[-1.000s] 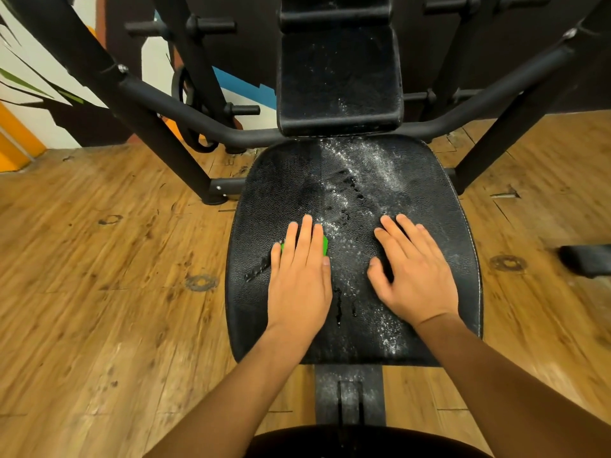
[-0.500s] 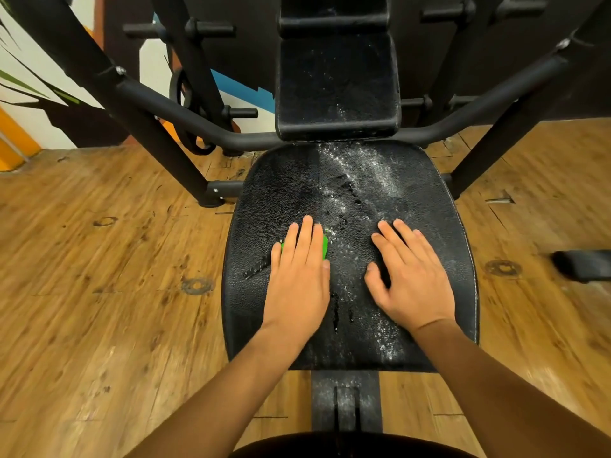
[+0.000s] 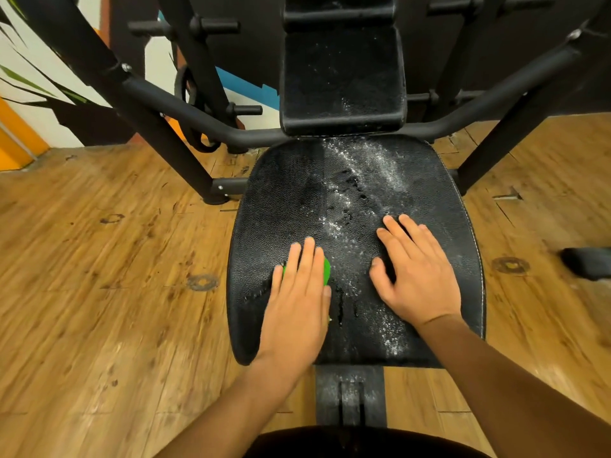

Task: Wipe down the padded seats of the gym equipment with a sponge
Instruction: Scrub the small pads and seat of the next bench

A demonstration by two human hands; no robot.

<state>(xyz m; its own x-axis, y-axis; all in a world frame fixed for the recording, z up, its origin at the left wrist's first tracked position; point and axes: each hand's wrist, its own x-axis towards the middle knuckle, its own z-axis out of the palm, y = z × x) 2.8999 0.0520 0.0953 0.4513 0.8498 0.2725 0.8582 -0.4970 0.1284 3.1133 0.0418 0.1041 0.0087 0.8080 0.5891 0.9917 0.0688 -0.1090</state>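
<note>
A black padded seat [image 3: 284,200] fills the middle of the head view, streaked with white foam and dark wet marks down its centre. My left hand [image 3: 297,302] lies flat with straight fingers on a green sponge [image 3: 326,270], pressing it onto the seat's left half; only the sponge's edges show past the fingers. My right hand [image 3: 416,276] rests palm-down, fingers spread, on the seat's right half and holds nothing. Behind the seat stands the black back pad [image 3: 340,77], speckled white near its lower edge.
Black steel frame bars [image 3: 172,104] run left and right behind the seat, with weight pegs [image 3: 244,110] at the back left. Worn wooden floor [image 3: 99,292] surrounds the machine. A dark object [image 3: 588,262] lies at the right edge. A black support post [image 3: 350,395] sits under the seat's front.
My left hand has drawn the sponge slightly nearer, toward the seat's front. My right hand stays flat in about the same spot. The camera has shifted a little.
</note>
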